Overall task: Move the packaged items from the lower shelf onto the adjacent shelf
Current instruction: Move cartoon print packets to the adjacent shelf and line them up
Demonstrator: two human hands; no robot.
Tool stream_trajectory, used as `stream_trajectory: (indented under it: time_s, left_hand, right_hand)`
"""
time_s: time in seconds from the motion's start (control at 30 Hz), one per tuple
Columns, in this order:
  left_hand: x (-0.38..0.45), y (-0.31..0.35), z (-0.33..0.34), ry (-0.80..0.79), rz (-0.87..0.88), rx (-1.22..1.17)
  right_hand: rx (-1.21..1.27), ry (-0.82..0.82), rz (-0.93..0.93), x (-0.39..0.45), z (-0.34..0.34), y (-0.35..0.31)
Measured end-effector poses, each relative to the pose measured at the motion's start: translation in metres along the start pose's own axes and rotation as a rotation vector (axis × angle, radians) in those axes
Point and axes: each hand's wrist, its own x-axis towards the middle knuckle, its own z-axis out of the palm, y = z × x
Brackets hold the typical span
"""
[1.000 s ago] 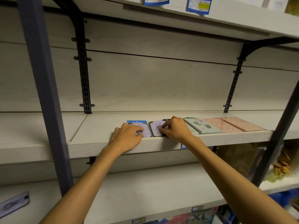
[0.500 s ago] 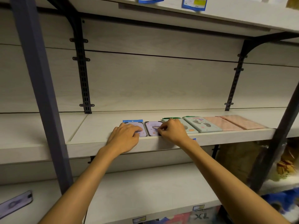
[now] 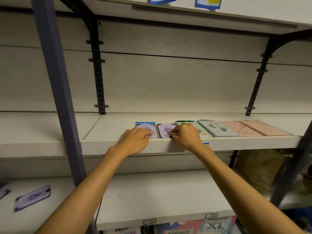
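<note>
A row of flat packages lies along the front of the middle shelf (image 3: 118,127). My left hand (image 3: 135,141) rests with its fingertips on a lilac package with a blue header (image 3: 146,128). My right hand (image 3: 184,135) pinches the front of a second lilac package (image 3: 164,130) beside it. To the right lie two pale green packages (image 3: 217,128) and two pink ones (image 3: 253,128). On the lower shelf at the far left lies another lilac package (image 3: 32,198).
A grey upright post (image 3: 55,92) separates the left bay from this one. Black brackets (image 3: 98,68) hold the shelves. The shelf below (image 3: 160,191) is bare. Packaged goods sit under it (image 3: 194,227) and at the lower right (image 3: 258,171).
Both hands stayed on the lilac packages and nudged them slightly; the left-hand package sits a little farther from its neighbour. The camera drifted a bit.
</note>
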Motion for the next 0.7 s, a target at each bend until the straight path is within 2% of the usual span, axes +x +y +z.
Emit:
stream_trajectory:
  time_s: [0.1,0.2,0.27,0.43,0.7]
  left_hand:
    - [-0.008,0.0,0.0,0.054,0.014,0.014]
    - [-0.033,-0.004,-0.001,0.284,0.023,-0.053]
    - [-0.055,-0.007,-0.003,0.36,0.041,-0.053]
    - [-0.107,-0.025,-0.012,0.336,0.029,-0.067]
    - [-0.2,-0.104,-0.019,0.273,-0.068,-0.11]
  right_hand:
    - [-0.025,0.062,-0.099,-0.01,-0.006,-0.003]
    - [0.068,0.096,-0.26,-0.023,-0.013,-0.021]
    - [0.149,0.129,-0.315,-0.034,-0.015,-0.041]
    - [0.312,0.018,-0.372,-0.058,-0.004,-0.099]
    - [0.338,-0.141,-0.388,-0.1,0.053,-0.195]
